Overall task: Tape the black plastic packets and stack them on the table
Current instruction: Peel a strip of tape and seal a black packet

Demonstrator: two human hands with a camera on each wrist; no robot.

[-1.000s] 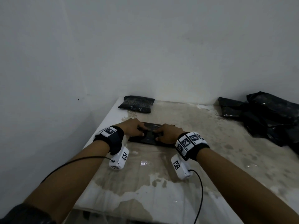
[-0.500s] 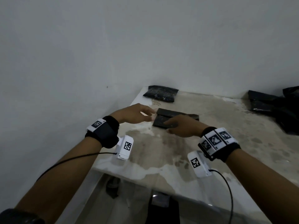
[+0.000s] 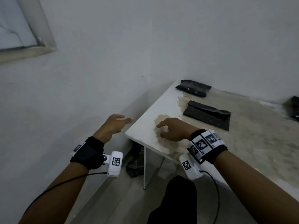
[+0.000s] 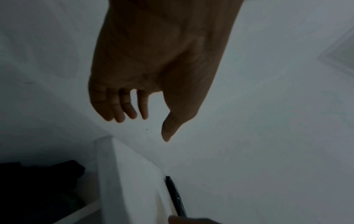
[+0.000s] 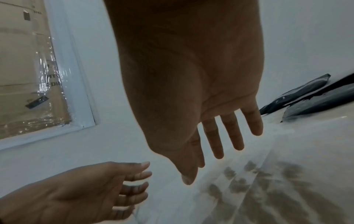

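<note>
Both hands are empty with loosely spread fingers: the left hand (image 3: pixel 113 125) hangs off the stained white table (image 3: pixel 242 143) beside its corner, the right hand (image 3: pixel 172 129) over that corner. Beyond lies a flat black plastic packet (image 3: pixel 207 114); another crinkled black packet (image 3: pixel 193 88) sits by the wall.

My left hand (image 3: pixel 113 125) is up in the air with nothing in it. Its fingers (image 4: pixel 122 106) are loose and a little bent, and my thumb sticks out to the side. My right hand (image 3: pixel 173 129) is near it, palm down, holding nothing too. Its fingers (image 5: pixel 232 131) are straight and spread apart. Both of my arms reach forward. Each wrist has a black band on it.
</note>
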